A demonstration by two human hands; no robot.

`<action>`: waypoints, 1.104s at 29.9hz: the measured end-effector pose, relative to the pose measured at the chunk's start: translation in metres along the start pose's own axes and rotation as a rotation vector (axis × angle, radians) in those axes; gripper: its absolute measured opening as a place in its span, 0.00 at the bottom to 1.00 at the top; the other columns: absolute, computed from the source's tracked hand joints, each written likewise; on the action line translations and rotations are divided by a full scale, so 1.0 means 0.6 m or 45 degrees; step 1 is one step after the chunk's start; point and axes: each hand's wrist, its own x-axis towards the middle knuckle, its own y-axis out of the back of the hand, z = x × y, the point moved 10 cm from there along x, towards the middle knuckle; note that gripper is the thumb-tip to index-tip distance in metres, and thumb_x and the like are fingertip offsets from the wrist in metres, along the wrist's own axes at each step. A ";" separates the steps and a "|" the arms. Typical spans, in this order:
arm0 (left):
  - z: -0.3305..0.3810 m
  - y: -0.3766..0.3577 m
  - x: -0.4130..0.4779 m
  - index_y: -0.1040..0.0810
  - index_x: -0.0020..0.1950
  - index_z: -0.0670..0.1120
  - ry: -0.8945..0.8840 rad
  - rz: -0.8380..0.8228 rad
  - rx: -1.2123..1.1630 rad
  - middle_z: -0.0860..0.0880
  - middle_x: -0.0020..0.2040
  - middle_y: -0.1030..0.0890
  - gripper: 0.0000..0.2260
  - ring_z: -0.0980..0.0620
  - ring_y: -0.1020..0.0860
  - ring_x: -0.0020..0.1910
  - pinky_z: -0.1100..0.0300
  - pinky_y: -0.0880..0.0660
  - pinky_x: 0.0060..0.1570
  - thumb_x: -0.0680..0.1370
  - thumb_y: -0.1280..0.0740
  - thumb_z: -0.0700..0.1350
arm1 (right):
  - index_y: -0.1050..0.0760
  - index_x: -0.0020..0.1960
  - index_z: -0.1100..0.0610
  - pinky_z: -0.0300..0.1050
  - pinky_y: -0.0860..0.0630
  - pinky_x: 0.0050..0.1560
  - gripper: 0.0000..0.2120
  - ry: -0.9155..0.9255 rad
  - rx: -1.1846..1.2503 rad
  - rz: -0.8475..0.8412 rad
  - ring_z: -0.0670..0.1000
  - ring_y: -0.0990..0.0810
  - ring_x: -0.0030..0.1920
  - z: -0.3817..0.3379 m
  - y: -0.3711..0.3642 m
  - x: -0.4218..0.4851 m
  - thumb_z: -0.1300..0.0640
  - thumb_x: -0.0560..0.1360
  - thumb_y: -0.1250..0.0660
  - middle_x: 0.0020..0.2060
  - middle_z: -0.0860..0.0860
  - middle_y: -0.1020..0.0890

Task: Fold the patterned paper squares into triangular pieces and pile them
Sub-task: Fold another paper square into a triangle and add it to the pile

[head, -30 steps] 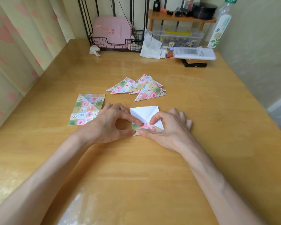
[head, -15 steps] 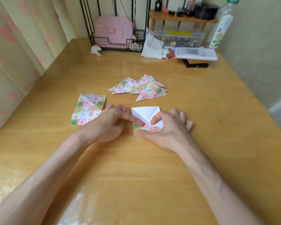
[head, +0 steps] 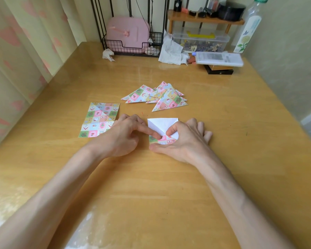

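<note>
Fingertips down on the half-folded paper square [head: 162, 124], both hands meeting over its near, patterned flap. Presses with the straight forefinger [head: 155, 135] of the left hand [head: 123, 136] where the pattern meets the white; curls the other left fingers loosely toward the palm, holding nothing. Pinches the same flap with the right hand [head: 185, 141]: thumb [head: 156, 147] laid along the near edge, bent forefinger on top, its tip just beside the left forefinger. Rests the other right fingers, slightly spread, on the wooden table [head: 151, 194] just right of the paper. Beyond the fingertips, the square's white inside face up, creased on the diagonal, far edge flat on the table.

Just left of the left hand, at its knuckles, flat patterned squares [head: 100, 119] lying pattern up; cannot tell how many sheets.

Farther out, between the two hands' line and the back of the table and apart from both, a loose pile of folded triangles [head: 156, 97], overlapping and fanned, points left and right.

At the far edge, left to right:
- a crumpled tissue [head: 108, 54]
- a black wire basket [head: 131, 48] holding a pink case [head: 127, 34]
- rumpled white paper [head: 171, 51]
- a clear plastic box [head: 201, 40] under a small wooden shelf [head: 205, 19]
- a white tube [head: 218, 58] lying across a dark box [head: 220, 70]
- an upright clear bottle [head: 248, 27]

Along the left side, a pale curtain [head: 25, 51] with pink shapes.
</note>
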 end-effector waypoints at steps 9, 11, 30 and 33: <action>0.001 0.000 -0.001 0.22 0.53 0.74 0.008 0.004 0.008 0.59 0.52 0.28 0.35 0.53 0.36 0.56 0.58 0.39 0.69 0.74 0.42 0.29 | 0.28 0.52 0.42 0.49 0.42 0.61 0.32 0.003 0.004 -0.033 0.48 0.40 0.62 0.003 -0.003 0.002 0.24 0.58 0.26 0.54 0.44 0.36; 0.002 0.002 -0.002 0.21 0.53 0.74 0.009 0.021 0.009 0.58 0.52 0.28 0.34 0.53 0.36 0.56 0.56 0.38 0.69 0.74 0.40 0.31 | 0.27 0.51 0.42 0.48 0.43 0.61 0.31 0.005 0.035 -0.056 0.48 0.40 0.62 0.008 -0.003 0.002 0.24 0.59 0.26 0.54 0.43 0.36; 0.012 0.002 0.003 0.15 0.48 0.65 -0.054 0.265 -0.061 0.56 0.48 0.24 0.21 0.52 0.29 0.54 0.50 0.30 0.61 0.61 0.31 0.72 | 0.27 0.48 0.41 0.43 0.45 0.58 0.16 0.103 0.099 -0.093 0.46 0.38 0.63 0.015 0.007 0.002 0.33 0.70 0.27 0.55 0.42 0.33; 0.010 0.003 0.007 0.16 0.46 0.66 -0.047 0.272 -0.053 0.56 0.47 0.24 0.19 0.52 0.29 0.53 0.50 0.30 0.61 0.60 0.30 0.72 | 0.24 0.51 0.42 0.44 0.43 0.61 0.15 0.094 0.161 -0.068 0.46 0.36 0.65 0.021 0.015 0.005 0.37 0.71 0.25 0.55 0.42 0.31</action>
